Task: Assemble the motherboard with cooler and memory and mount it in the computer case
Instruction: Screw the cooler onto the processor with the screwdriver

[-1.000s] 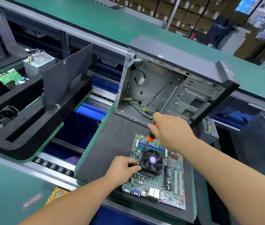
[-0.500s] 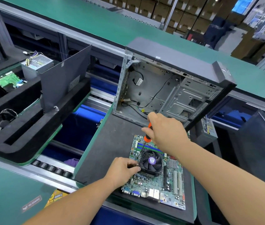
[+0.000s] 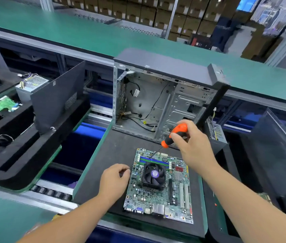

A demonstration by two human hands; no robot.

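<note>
Two hands worked over the dark pad (image 3: pixel 121 151). The right hand (image 3: pixel 193 146) held a narrow grip on an orange-and-black screwdriver (image 3: pixel 174 135), fingers and thumb curled round the handle, the shaft slanting down and left so its tip reached the far edge of the motherboard (image 3: pixel 158 193), near the blue and green memory slots (image 3: pixel 153 161). The left hand (image 3: pixel 115 179) hung just beside the board's left edge, fingers loosely curled, gripping nothing; whether it touched the pad I could not tell. On the board sat the black cooler (image 3: pixel 154 176), its fan facing up. The board lay flat on the pad, connector ports toward the person. Behind it, at the pad's far edge, stood the open computer case (image 3: pixel 165 95), bare metal inside with loose black cables. To the left, on black foam, a dark side panel (image 3: pixel 58 97) stood upright, with a power supply (image 3: pixel 31 83) beyond it and a green circuit board (image 3: pixel 3 105) nearby. Green counter (image 3: pixel 86 35) ran across behind.
</note>
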